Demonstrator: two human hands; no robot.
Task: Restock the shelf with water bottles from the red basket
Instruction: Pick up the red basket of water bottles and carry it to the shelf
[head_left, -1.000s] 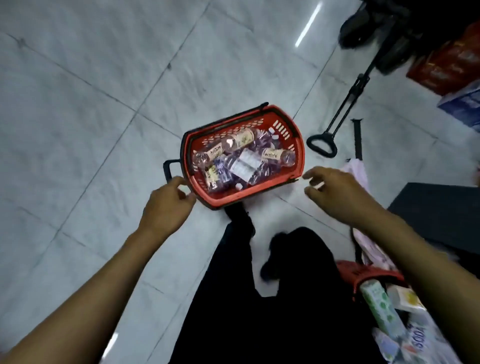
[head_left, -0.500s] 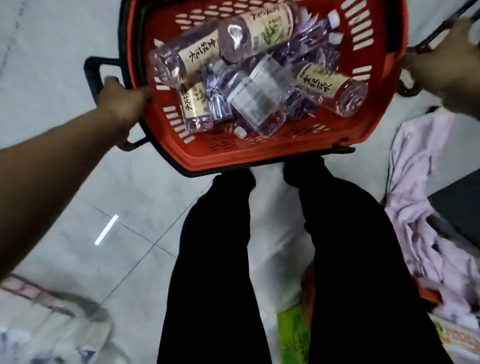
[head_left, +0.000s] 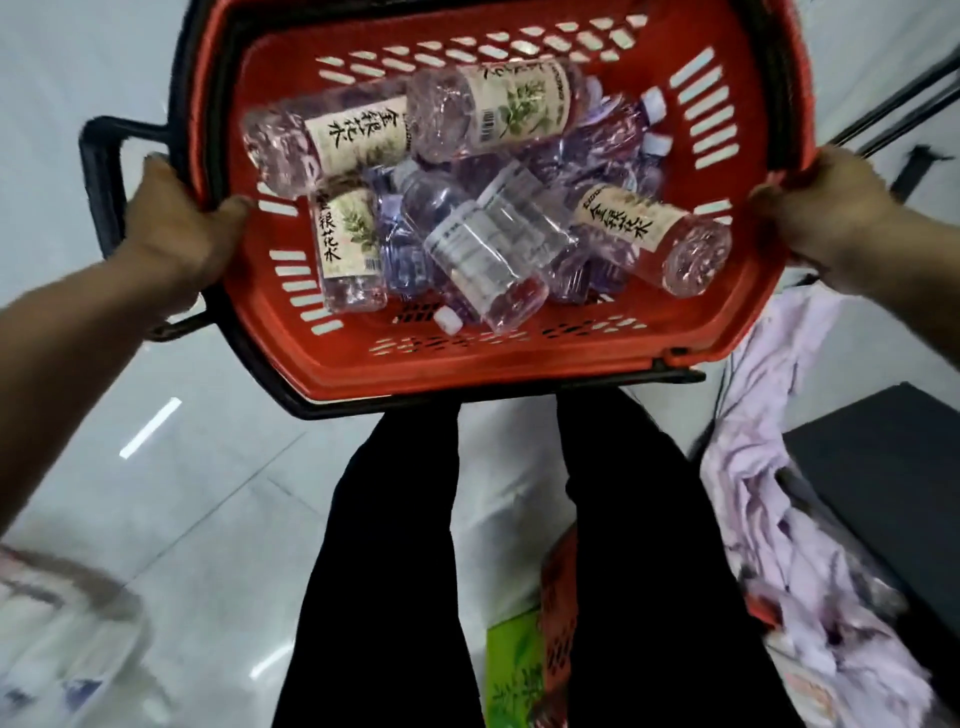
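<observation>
Red basket (head_left: 467, 366), on the floor (head_left: 208, 493) a second ago, now hangs lifted above the person's legs (head_left: 389, 571), the left hand (head_left: 176, 228) and right hand (head_left: 831, 213) each clenched round a side rim, so carrying to the shelf looks underway. Water bottles (head_left: 488, 254) lie jumbled inside; cream labels (head_left: 358, 135) read 金银花水.

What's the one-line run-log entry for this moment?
left grip: holds red basket, left rim | right grip: holds right rim | water bottles: loose inside | shelf: not in view
</observation>
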